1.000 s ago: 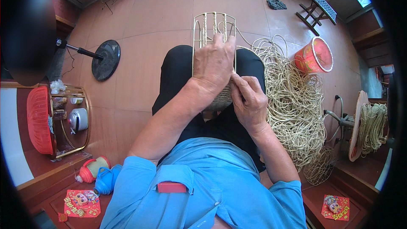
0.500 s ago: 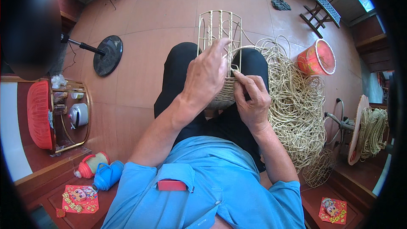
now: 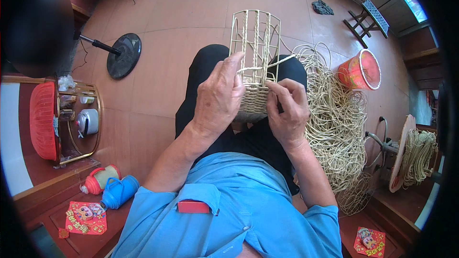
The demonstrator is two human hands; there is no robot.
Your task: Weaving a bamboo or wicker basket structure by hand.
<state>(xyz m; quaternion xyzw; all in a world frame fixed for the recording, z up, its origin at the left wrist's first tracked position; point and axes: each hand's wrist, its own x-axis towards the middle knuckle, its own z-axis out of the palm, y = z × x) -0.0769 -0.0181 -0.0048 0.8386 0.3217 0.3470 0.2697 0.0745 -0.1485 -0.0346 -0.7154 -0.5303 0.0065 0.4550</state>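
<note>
A cream-coloured, narrow frame of straight bars, some wrapped in twisted cord [image 3: 256, 36], sits between the knees of a person in black cloth trousers [image 3: 195, 86], its open end reaching away from the body. The knees flank the frame on both sides, a perch that probably steadies it and leaves both hands free. Across the near part of the frame runs a tight, straw-coloured woven band [image 3: 253, 99].

At the frame's right edge, the bare right hand [image 3: 289, 109] closes thumb and forefinger on the band's upper corner, likely to hold the rows firm. The bare left hand [image 3: 217, 96] lies along the frame's left side, fingers nearly straight and close together; whether they grip the loose pale strand [image 3: 252, 68] crossing the bars cannot be told. The strand's other end juts past the frame's right side.

Right of the frame, a large heap of tangled straw-coloured cord [image 3: 334, 131] spreads over the floor, seemingly placed within easy reach of the right hand. Beyond the heap from the frame stands a red, white-rimmed round bucket [image 3: 349, 75], tilted in this wide view.
</note>
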